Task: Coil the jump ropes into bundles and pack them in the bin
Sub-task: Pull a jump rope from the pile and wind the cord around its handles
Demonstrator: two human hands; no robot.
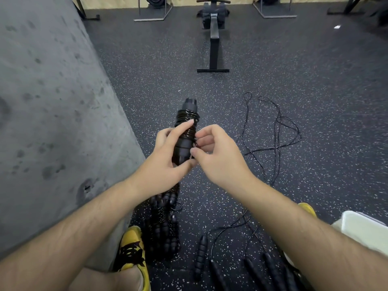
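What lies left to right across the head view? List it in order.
Grey wall → left hand gripping the wound jump rope → right hand pinching its cord → loose rope on the floor → white bin at the edge.

My left hand (165,164) and right hand (218,156) meet on a bundle (185,131) held above the floor (294,70), a wall (52,101) at my left. Loose rope (279,131) lies right of the bundle. A pile of coils (161,227) sits beneath my left hand beside my shoe (132,255), and a rower (213,38) stands well ahead.
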